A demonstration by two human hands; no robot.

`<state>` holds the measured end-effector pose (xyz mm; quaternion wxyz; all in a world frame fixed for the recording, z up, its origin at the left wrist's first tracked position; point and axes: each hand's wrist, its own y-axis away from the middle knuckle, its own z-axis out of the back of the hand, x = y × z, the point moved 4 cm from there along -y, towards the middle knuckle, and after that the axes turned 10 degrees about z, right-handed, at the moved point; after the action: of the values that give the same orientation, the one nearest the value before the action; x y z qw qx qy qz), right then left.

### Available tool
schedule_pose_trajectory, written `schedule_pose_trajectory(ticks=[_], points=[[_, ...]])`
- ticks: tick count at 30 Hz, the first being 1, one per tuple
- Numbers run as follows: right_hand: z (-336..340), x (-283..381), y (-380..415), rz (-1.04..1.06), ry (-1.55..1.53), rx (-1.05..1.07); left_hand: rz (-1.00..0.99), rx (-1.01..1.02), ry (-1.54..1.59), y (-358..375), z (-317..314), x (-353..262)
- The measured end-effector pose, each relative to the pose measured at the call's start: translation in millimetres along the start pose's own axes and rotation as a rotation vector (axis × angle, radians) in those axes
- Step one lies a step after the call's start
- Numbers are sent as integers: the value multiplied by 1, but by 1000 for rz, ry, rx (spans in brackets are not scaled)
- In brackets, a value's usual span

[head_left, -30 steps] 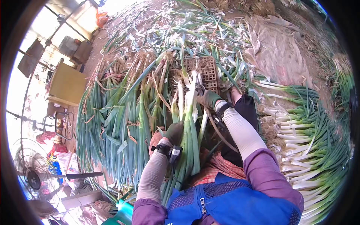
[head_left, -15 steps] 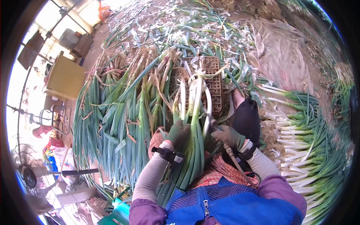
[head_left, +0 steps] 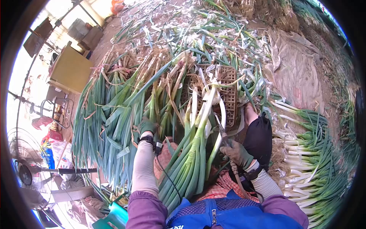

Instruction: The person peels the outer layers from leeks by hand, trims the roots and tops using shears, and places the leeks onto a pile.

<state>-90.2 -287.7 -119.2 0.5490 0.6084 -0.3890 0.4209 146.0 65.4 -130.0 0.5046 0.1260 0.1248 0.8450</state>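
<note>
My gloved left hand [head_left: 147, 126] reaches into a thick pile of untrimmed green onions [head_left: 114, 114], its fingers curled on a stalk among the leaves. In my gloved right hand [head_left: 237, 152] is an air blow gun [head_left: 224, 136], its thin nozzle pointing up and away from me. A hose [head_left: 237, 176] runs from it down toward my lap. Between my hands lies a loose bunch of green onions [head_left: 196, 152] with pale stripped stems, its leaves spread across my lap. Their root ends rest on a brown plastic crate [head_left: 229, 95].
Peeled green onions [head_left: 305, 152] lie in a long row at the right. Leaf scraps [head_left: 190, 32] litter the ground ahead, beside a dusty sheet [head_left: 293, 72]. A fan [head_left: 26, 171], a yellow box [head_left: 70, 68] and a green plastic object [head_left: 114, 217] are at the left.
My left hand has let go of the green onions on my lap and moved left to the pile. My right hand still holds the blow gun. The view has shifted slightly.
</note>
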Motion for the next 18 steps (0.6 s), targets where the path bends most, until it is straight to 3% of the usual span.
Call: schedule_pose_trajectory(ticks=[8,12,15,17,18], points=[[0,-2,0,-12,-21,16,-295,-132,449,-16,40,28],[8,-20,-3,-2,-23,-4,-401,125,645,42,84,16],[7,-19,2,33,-28,-32,-433,71,534,106,87,7],[6,-10,5,17,-7,-40,-599,-115,435,177,103,-11],[6,-4,8,-7,9,-40,-655,-67,507,157,60,-6]])
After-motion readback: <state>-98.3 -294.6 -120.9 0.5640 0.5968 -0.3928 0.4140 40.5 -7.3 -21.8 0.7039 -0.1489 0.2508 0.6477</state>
